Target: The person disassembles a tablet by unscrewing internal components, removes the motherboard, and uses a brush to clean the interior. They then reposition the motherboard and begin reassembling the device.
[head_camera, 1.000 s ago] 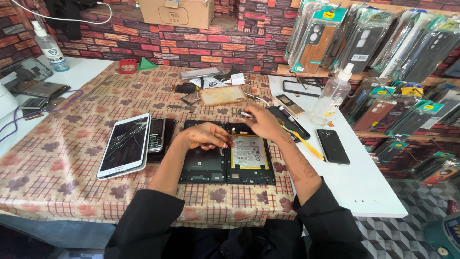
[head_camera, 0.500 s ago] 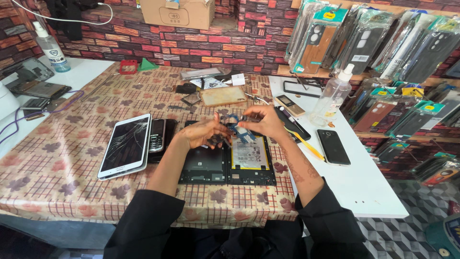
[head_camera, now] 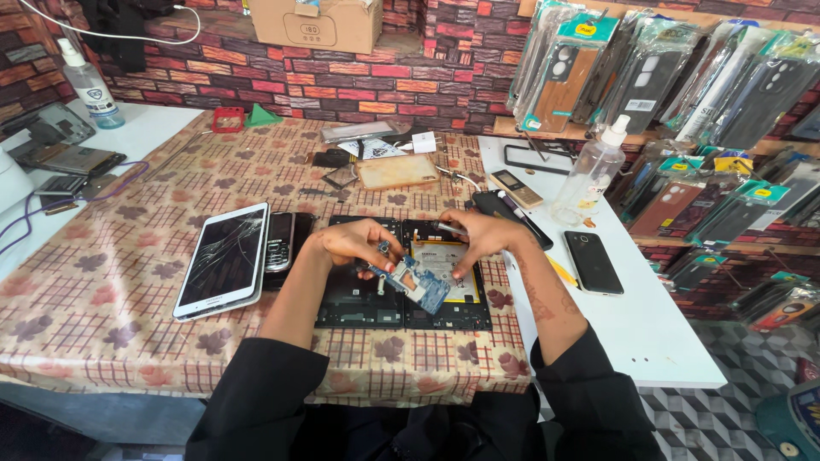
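Circuit board (head_camera: 412, 282): blue, tilted, lifted just above the opened tablet (head_camera: 401, 275).
Left hand (head_camera: 357, 242): fingers pinched on the board's upper end.
Right hand (head_camera: 480, 239): closed around a thin tool (head_camera: 448, 229); lower fingers touch the board's far edge.
Opened tablet: black, flat on the patterned tablecloth (head_camera: 120, 248).
Left of it: keypad phone (head_camera: 280, 242), then white tablet with cracked screen (head_camera: 224, 260).
Right: black phone (head_camera: 593, 262) on white table (head_camera: 649, 324).
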